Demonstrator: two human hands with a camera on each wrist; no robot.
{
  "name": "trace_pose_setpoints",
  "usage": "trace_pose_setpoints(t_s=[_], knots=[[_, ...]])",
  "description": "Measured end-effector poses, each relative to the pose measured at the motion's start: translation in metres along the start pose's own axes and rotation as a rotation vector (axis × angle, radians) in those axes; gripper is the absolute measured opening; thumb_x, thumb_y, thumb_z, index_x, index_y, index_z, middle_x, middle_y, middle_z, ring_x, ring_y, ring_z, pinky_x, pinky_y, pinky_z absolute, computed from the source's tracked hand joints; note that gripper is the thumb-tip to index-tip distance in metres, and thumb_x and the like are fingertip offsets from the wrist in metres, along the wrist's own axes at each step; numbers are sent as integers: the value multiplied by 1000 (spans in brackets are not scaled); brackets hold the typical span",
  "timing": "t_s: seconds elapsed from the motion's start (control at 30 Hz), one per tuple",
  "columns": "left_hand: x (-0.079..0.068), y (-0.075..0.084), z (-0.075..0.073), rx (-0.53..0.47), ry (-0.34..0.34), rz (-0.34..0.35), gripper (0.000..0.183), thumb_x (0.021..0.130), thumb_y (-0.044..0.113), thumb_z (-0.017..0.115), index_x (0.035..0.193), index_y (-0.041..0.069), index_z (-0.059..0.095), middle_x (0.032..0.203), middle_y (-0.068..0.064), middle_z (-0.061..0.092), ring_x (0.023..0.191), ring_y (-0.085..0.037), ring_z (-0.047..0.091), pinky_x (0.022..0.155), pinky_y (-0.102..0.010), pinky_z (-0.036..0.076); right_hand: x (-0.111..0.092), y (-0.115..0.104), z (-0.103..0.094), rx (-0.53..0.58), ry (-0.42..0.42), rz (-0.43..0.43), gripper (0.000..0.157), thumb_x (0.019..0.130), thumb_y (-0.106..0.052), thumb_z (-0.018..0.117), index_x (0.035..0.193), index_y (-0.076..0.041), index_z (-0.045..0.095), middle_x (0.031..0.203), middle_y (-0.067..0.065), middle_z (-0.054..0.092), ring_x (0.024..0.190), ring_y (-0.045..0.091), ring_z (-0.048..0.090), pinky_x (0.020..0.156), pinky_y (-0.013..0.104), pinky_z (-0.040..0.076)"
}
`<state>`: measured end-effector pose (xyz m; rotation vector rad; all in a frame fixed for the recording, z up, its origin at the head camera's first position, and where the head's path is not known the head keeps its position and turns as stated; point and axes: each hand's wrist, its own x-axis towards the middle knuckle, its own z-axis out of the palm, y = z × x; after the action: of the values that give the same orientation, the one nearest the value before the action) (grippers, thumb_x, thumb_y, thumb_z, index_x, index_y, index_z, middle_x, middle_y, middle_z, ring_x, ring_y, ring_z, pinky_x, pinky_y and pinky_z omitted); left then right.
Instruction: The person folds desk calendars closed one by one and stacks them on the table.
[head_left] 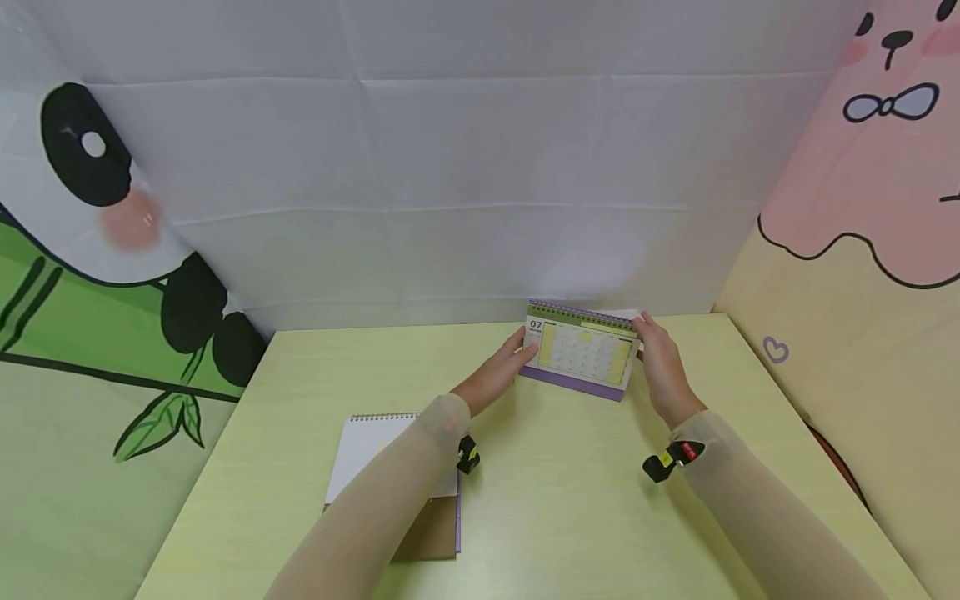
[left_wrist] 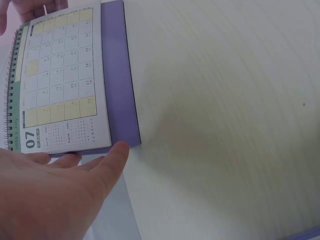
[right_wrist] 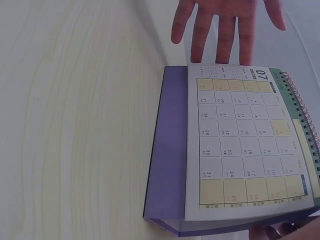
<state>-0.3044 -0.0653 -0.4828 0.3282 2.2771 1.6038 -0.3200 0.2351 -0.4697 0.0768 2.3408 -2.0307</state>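
Observation:
A spiral-bound desk calendar (head_left: 581,350) with a purple base faces me near the back of the table, tilted a little, its page reading 07. Against its left edge my left hand (head_left: 495,372) rests with straight fingers, which show spread in the right wrist view. My right hand (head_left: 666,371) touches the opposite edge, near the upper right corner. In the left wrist view the calendar's page (left_wrist: 62,75) shows its date grid and yellow columns. Only the fingertips of the right hand (right_wrist: 280,231) show in the right wrist view.
Another spiral-bound item (head_left: 367,446), with a white page, a brown lower part and a purple edge, lies on the table (head_left: 555,500) at the left, partly under my left forearm. A pale cloth wall (head_left: 450,167) stands behind the table, with cartoon-printed sheets at both sides.

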Motion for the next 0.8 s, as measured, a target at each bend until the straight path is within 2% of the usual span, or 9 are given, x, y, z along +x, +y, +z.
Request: trace_pose_setpoints(t_s=[0.27, 0.6, 0.8], knots=[[4, -4, -1, -6, -3, -1, 86, 124, 66, 39, 192, 31, 0, 203, 4, 4, 190, -29, 0, 152, -70, 13, 2, 0, 0, 19, 14, -2, 78, 127, -56, 31, 192, -17, 14, 202, -6, -1, 190, 26, 6, 153, 60, 22], [3, -2, -1, -5, -4, 8, 85, 124, 64, 38, 192, 30, 0, 203, 2, 4, 190, -30, 0, 152, -71, 14, 4, 1, -1, 23, 3, -23, 80, 126, -58, 30, 192, -18, 8, 202, -2, 1, 190, 27, 7, 153, 60, 21], [-1, 1, 0, -7, -1, 8, 85, 125, 64, 38, 192, 30, -1, 203, 2, 4, 190, -30, 0, 152, -70, 14, 5, 1, -1, 25, 5, -28, 78, 127, -58, 29, 192, -18, 11, 202, -3, 1, 190, 25, 6, 154, 59, 20]])
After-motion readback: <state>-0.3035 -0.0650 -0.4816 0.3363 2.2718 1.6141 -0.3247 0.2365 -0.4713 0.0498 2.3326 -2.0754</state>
